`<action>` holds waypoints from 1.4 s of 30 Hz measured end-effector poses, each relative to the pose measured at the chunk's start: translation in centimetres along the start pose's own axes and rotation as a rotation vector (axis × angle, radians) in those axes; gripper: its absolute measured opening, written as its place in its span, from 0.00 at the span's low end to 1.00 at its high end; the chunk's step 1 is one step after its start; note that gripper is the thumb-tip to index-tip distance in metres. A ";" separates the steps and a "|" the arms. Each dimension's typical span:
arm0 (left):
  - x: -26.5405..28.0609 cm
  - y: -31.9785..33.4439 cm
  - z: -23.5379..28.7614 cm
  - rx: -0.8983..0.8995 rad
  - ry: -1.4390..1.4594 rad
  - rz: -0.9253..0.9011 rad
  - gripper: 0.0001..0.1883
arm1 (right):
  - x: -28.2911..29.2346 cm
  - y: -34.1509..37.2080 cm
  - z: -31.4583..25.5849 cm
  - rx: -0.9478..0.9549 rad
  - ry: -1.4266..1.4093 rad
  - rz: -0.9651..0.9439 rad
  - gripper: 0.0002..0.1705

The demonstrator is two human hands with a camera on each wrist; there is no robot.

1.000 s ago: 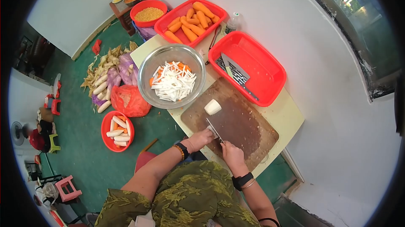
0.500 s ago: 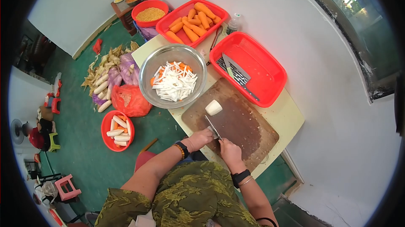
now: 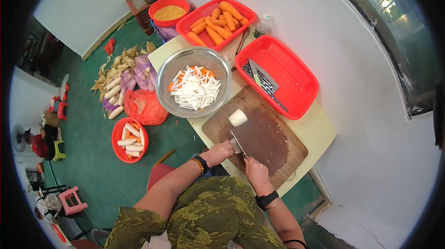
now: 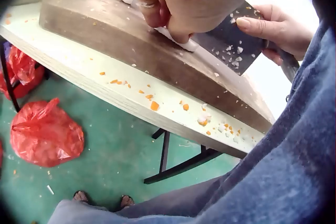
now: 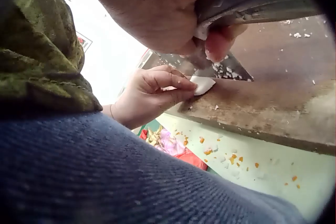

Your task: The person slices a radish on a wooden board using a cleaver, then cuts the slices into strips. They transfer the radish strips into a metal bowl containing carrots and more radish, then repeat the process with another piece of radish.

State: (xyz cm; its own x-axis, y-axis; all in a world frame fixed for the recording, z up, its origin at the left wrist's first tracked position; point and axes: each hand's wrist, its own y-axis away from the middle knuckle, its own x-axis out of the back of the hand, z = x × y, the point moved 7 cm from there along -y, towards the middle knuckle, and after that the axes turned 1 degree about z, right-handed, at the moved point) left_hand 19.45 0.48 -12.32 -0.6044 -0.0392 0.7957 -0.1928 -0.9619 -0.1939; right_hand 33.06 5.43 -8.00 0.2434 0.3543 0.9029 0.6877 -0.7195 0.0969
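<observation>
My left hand holds a piece of white radish near the front edge of the wooden cutting board, fingertips pressed down on it. In my right hand is the handle of a cleaver, its blade right beside the left fingers and flecked with white bits. A peeled chunk of white radish lies farther back on the board. Behind the board's left end, a steel bowl contains white radish strips over orange carrot pieces.
A red basin behind the board holds another knife and a black slotted tool. Farther back sits a red basket of carrots. On the floor are a red bucket of peeled vegetables and a red plastic bag. Orange scraps dot the table edge.
The head view has shifted slightly, so the table and bowls appear a little farther right. Both hands stay at the board's front edge with the radish piece and the cleaver.
</observation>
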 end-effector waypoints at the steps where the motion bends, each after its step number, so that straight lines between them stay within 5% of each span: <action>1: 0.0 0.0 0.1 0.007 0.015 0.000 0.16 | -0.3 -0.2 0.0 -0.002 0.015 -0.017 0.14; 42: 0.1 0.2 0.1 -0.064 0.023 0.084 0.14 | 0.0 0.2 -0.5 0.029 0.006 -0.003 0.14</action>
State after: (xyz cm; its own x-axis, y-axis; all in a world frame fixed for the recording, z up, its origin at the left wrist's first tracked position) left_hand 19.42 0.28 -12.20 -0.6379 -0.1119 0.7619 -0.1891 -0.9363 -0.2958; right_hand 32.89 4.96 -7.82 0.2376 0.3531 0.9049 0.7082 -0.7006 0.0874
